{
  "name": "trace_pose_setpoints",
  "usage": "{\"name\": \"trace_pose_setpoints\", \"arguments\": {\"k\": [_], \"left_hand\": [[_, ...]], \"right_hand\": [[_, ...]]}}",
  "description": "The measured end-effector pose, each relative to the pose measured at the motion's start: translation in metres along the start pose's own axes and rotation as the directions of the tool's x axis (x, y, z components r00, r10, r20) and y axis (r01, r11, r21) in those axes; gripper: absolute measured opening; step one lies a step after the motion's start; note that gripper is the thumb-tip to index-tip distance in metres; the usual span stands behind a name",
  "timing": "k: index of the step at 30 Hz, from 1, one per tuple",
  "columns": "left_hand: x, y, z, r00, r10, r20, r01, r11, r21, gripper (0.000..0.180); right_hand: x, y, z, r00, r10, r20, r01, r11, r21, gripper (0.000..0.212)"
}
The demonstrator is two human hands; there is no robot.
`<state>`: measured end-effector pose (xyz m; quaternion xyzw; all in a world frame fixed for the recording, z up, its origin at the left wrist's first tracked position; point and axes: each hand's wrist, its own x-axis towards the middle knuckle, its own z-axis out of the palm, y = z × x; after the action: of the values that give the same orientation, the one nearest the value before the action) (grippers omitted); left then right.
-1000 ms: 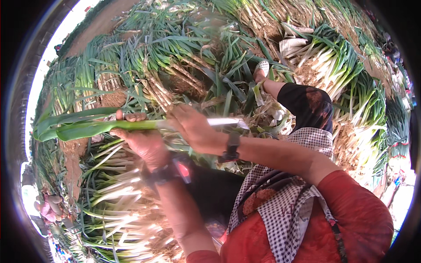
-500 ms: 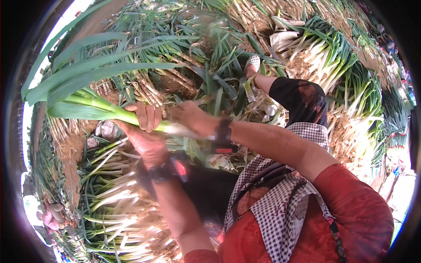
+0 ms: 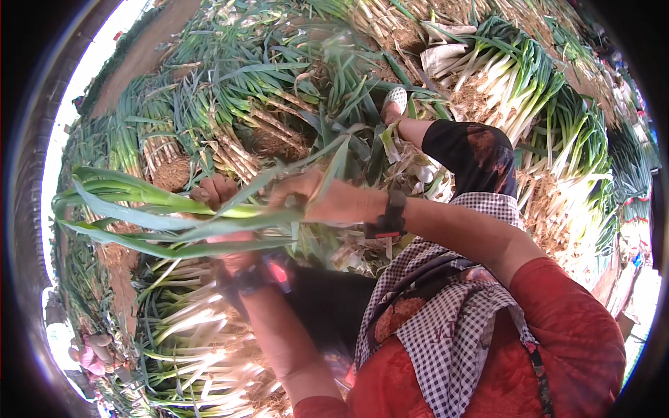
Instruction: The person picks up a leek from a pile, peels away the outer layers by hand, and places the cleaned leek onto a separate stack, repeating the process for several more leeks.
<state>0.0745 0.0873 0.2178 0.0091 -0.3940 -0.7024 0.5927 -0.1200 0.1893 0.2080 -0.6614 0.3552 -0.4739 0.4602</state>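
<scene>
A leek (image 3: pixel 159 200) with a pale green stalk and long green leaves lies crosswise in front of me, its bent leafy end to the left. My left hand (image 3: pixel 214 191) is wrapped round its stalk, partly covered by drooping leaves. To the right, my right hand (image 3: pixel 313 197) is closed at the lower stalk. Outer leaves run back over it, and it appears to grip one leaf; its fingertips are partly hidden and blurred. The white root end is not visible behind my hand.
Cleaned leeks with white stalks (image 3: pixel 191 313) lie in a pile beside my left forearm. More leek bundles (image 3: pixel 543 125) are heaped at the right. Untrimmed leeks (image 3: pixel 230 76) spread across the far ground. Peeled leaf scraps (image 3: pixel 425 171) lie near my outstretched foot (image 3: pixel 395 101).
My right hand has moved slightly right and down. The leek's leaves have swung from pointing up-left to folding back rightward over the stalk and right hand.
</scene>
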Motion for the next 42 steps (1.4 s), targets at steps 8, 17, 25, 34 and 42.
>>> {"name": "trace_pose_setpoints", "arguments": {"k": [8,17,25,34,42], "left_hand": [[-0.002,-0.002,0.01,0.998,-0.034,0.051,0.045,0.971,-0.235,0.027],[-0.02,0.002,0.014,0.869,0.04,-0.494,0.008,0.996,0.094,0.05],[-0.015,0.015,0.008,0.961,-0.02,-0.277,0.03,0.999,0.032,0.04],[-0.002,0.0,0.011,0.996,-0.067,-0.058,0.06,0.991,-0.123,0.033],[-0.004,-0.013,0.053,0.9,0.03,-0.435,-0.011,0.999,0.045,0.044]], "right_hand": [[-0.002,-0.007,0.021,0.937,-0.315,-0.15,0.226,0.875,-0.427,0.028],[-0.021,-0.002,0.045,0.989,-0.134,0.058,0.128,0.608,-0.783,0.022],[-0.067,0.036,-0.012,0.852,0.317,0.417,0.071,0.718,-0.692,0.006],[-0.016,-0.009,-0.011,0.991,-0.121,-0.058,0.087,0.908,-0.409,0.016],[-0.012,0.011,-0.008,0.973,0.232,0.02,-0.232,0.972,0.027,0.018]]}}
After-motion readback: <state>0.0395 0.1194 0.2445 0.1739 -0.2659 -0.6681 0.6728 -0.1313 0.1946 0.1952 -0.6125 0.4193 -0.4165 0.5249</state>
